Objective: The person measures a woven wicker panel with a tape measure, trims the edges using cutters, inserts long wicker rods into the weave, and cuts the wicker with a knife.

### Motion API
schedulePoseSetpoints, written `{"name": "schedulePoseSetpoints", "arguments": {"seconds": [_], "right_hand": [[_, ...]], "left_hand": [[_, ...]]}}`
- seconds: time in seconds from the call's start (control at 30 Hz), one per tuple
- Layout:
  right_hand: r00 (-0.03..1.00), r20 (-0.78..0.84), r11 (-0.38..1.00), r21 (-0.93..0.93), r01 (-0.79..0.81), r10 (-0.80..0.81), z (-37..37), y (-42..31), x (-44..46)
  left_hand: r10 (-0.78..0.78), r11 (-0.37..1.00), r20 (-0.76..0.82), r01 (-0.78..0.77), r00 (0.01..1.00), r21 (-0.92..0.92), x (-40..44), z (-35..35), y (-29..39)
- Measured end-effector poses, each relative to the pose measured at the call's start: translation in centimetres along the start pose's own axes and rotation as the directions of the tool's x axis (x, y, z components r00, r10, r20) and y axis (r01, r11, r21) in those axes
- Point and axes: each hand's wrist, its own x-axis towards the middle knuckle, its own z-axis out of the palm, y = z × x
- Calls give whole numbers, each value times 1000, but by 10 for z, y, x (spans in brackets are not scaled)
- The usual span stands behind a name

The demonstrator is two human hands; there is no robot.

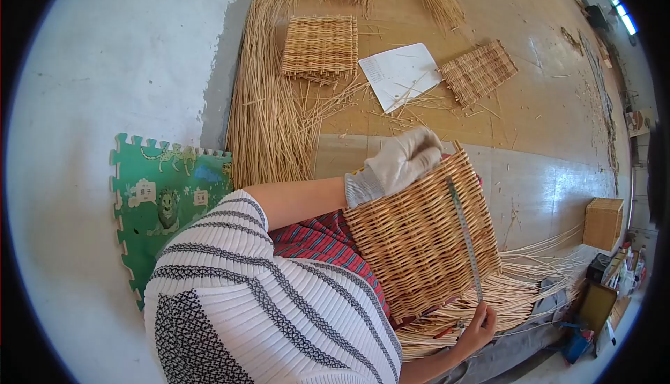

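Note:
A woven wicker panel [412, 244] lies tilted across my lap, over a red and blue striped cloth [317, 241]. A narrow silver ruler [463, 234] stretches over its woven face, near the right side. My left hand [408, 160], in a white work glove, rests at the panel's upper edge with its fingers curled closed on it. The ruler's upper end lies just short of those fingers. At the panel's lower edge, my bare right hand [481, 325] pinches the ruler's lower end between thumb and fingers.
Loose wicker rods [269, 105] lie along the wall, and more rods [537, 276] fan out beyond the panel. A stack of woven panels [321, 45], a paper sheet [401, 73] and another woven panel [479, 73] are on the floor. A green foam mat [164, 209] lies beside me.

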Motion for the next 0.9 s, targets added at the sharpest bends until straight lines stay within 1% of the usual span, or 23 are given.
{"name": "schedulePoseSetpoints", "arguments": {"seconds": [0.03,0.07,0.1,0.13,0.17,0.2,0.23,0.27,0.3,0.33,0.37,0.43,0.47,0.53,0.57,0.6,0.63,0.67,0.73,0.77,0.8,0.87,0.9], "right_hand": [[999,-40,1000,-19,-6,6,4,-2,1],[999,-42,1000,-16,-11,10,8,-3,4],[998,-55,1000,-10,6,-6,11,-4,8],[997,-79,1000,-15,9,-10,11,-4,10],[995,-94,999,-13,32,-33,12,-9,10],[992,-115,999,-17,50,-51,13,-13,15],[986,-138,995,-52,83,-90,14,-28,17],[979,-152,989,-86,122,-134,13,-40,19],[978,-172,990,-97,99,-115,12,-44,23],[986,-147,991,-115,64,-81,13,-48,27],[992,-115,991,-134,29,-44,15,-50,28],[991,-123,984,-175,37,-59,21,-50,33],[989,-122,975,-214,59,-86,23,-49,36],[985,-145,963,-265,53,-95,24,-53,37],[981,-158,947,-315,61,-115,25,-54,38],[978,-180,925,-379,26,-102,24,-52,39],[979,-187,925,-380,10,-87,25,-49,40],[982,-168,949,-314,33,-89,25,-45,40],[988,-151,972,-236,7,-44,26,-35,41],[987,-159,971,-233,-52,15,26,-30,39],[986,-167,963,-261,-65,21,26,-23,37],[984,-173,954,-284,-96,48,28,-17,40],[983,-168,953,-279,-116,70,28,-15,39]], "left_hand": [[198,977,-139,-185,970,103,5,-2,-12],[140,969,-170,-100,975,226,5,-6,-11],[137,969,-161,-99,977,224,4,-10,-11],[275,873,-188,-163,943,460,4,-10,-14],[402,728,-158,-210,902,652,5,-5,-21],[287,767,-99,-167,953,620,8,-7,-27],[268,781,-53,-184,962,597,6,-4,-27],[160,828,-19,-123,987,548,4,-1,-24],[60,858,8,-55,998,510,6,0,-21],[56,831,67,-84,996,549,8,-1,-24],[48,831,81,-85,995,550,8,1,-27],[92,728,76,-119,993,675,10,7,-31],[89,727,88,-125,992,675,11,8,-30],[-41,775,31,13,999,631,12,8,-28],[-46,774,39,11,998,633,15,6,-32],[41,796,103,-94,994,599,19,3,-40],[128,808,166,-200,978,555,21,2,-45],[117,809,189,-204,975,551,18,3,-36],[-6,780,118,-69,993,622,13,13,-5],[-21,763,104,-51,994,644,13,18,1],[-42,746,98,-34,994,665,14,20,-2],[-6,760,129,-79,992,645,20,11,-19],[-22,767,176,-97,984,634,24,7,-26]]}}
